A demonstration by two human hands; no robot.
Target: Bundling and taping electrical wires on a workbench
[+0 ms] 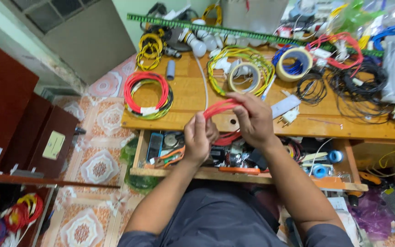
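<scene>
Two hands, left hand (pixel 199 139) and right hand (pixel 253 119), pinching one thin red wire (pixel 218 108) (looped, centre frame); two tape rolls (pixel 244 77) above.

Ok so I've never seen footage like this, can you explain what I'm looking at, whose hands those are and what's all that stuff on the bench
This is one picture from a camera worn on a person's head, looking down at their own two bare hands; no machine is involved. The left hand and right hand together hold a loop of red wire above an open drawer full of tools and parts. Behind them is a wooden workbench. On it lie a red coil of wire, a yellow-green coil, two rolls of tape, black cables and some light bulbs. The floor below has patterned tiles.
</scene>
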